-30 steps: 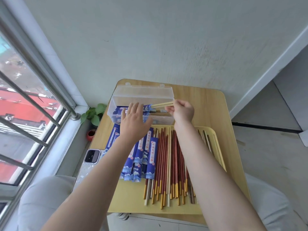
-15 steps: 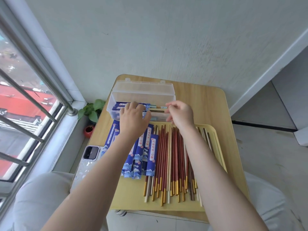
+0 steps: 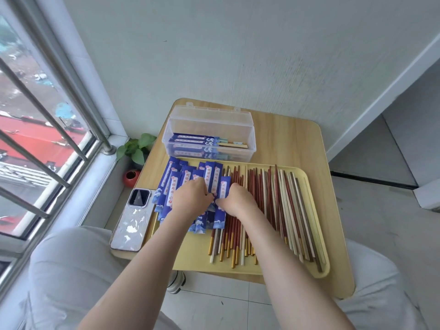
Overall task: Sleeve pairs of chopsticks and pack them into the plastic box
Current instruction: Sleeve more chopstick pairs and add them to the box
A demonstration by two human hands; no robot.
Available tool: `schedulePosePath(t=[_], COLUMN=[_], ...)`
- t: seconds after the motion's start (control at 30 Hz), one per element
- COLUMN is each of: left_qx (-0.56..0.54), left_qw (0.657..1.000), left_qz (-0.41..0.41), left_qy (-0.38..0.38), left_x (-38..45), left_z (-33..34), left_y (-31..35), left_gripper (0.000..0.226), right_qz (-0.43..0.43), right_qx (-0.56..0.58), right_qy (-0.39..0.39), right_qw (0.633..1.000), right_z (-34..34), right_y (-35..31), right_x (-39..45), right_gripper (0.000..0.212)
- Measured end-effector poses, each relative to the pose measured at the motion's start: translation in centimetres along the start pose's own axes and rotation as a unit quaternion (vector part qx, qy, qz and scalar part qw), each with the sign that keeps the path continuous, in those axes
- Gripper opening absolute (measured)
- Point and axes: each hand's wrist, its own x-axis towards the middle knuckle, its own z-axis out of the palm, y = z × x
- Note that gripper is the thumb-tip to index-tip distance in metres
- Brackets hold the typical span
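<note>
A clear plastic box (image 3: 252, 141) stands open at the back of the table, with several sleeved pairs (image 3: 197, 142) lying in it. In front of it, a yellow tray (image 3: 316, 217) holds a pile of blue paper sleeves (image 3: 188, 177) on its left and many loose chopsticks (image 3: 269, 198) on its right. My left hand (image 3: 191, 200) and my right hand (image 3: 237, 201) are down on the sleeve pile, fingers curled. Their fingertips meet on one blue sleeve (image 3: 223, 189) at the pile's right edge. My hands hide the grip itself.
A phone (image 3: 133, 217) in a pale case lies on the wooden table (image 3: 290, 139) left of the tray. A small plant (image 3: 137, 148) in a red pot stands by the barred window on the left. My knees sit under the table's near edge.
Both hands have left the box and come back toward me onto the sleeve pile. The sleeved pair they carried now lies in the box.
</note>
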Motion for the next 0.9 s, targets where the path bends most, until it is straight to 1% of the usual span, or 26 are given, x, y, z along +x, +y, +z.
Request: schedulePosePath(t=[0.03,0.07,0.17,0.23,0.27,0.33,0.4,0.43,0.47,0.53,0.6,0.7,0.77,0.83,0.9], left_qx=[-0.004,-0.006,-0.038,-0.121,-0.189,-0.334,-0.429,-0.464,-0.499,-0.572,-0.63,-0.687,-0.723,-0.745,-0.753], left_qw=[1.0,1.0,0.997,0.99,0.98,0.942,0.901,0.883,0.863,0.813,0.765,0.707,0.664,0.638,0.627], left_qz=[0.002,0.005,0.007,0.005,0.01,0.026,0.02,0.0,-0.033,-0.097,-0.124,-0.166,-0.186,-0.193,-0.193], left_qy=[0.007,0.015,0.06,0.075,0.06,-0.004,-0.063,-0.072,-0.068,-0.051,-0.044,-0.022,-0.026,-0.038,-0.048], left_x=[-0.1,-0.2,-0.6,-0.9,-1.1,-1.6,-2.2,-2.3,-2.4,-2.4,-2.6,-3.0,-3.2,-3.2,-3.2], left_z=[0.1,0.1,-0.3,-0.7,-1.0,-1.4,-1.4,-1.2,-0.9,-0.4,-0.1,0.2,0.3,0.5,0.5], left_y=[0.0,0.0,0.3,1.0,1.5,2.6,3.4,3.7,3.8,3.8,3.8,4.3,4.6,4.7,4.6], left_gripper=[0.018,0.02,0.023,0.029,0.031,0.032,0.032,0.032,0.033,0.031,0.027,0.029,0.032,0.037,0.04], right_qz=[-0.006,-0.011,-0.024,-0.051,-0.069,-0.1,-0.124,-0.13,-0.129,-0.116,-0.113,-0.118,-0.123,-0.129,-0.137], right_qx=[0.009,0.021,0.087,0.15,0.188,0.259,0.285,0.29,0.301,0.334,0.335,0.332,0.351,0.372,0.388], right_qy=[0.001,0.006,0.023,0.039,0.041,0.027,0.006,-0.001,-0.006,-0.005,0.015,0.036,0.051,0.065,0.07], right_qw=[1.0,1.0,0.996,0.987,0.979,0.96,0.95,0.948,0.945,0.935,0.935,0.935,0.927,0.917,0.909], right_z=[0.0,-0.1,-1.2,-2.2,-2.7,-3.4,-3.8,-4.0,-4.1,-4.4,-4.6,-4.6,-4.6,-4.8,-5.1], right_y=[0.1,0.3,0.7,0.8,0.8,1.1,1.5,2.0,2.4,3.6,4.8,6.1,6.6,6.8,6.8], right_x=[-0.1,-0.2,-1.4,-2.4,-2.9,-3.9,-4.8,-5.1,-5.5,-5.9,-6.3,-6.8,-7.1,-7.4,-7.7], right_gripper=[0.025,0.021,0.023,0.018,0.016,0.018,0.017,0.018,0.018,0.017,0.019,0.026,0.031,0.034,0.031])
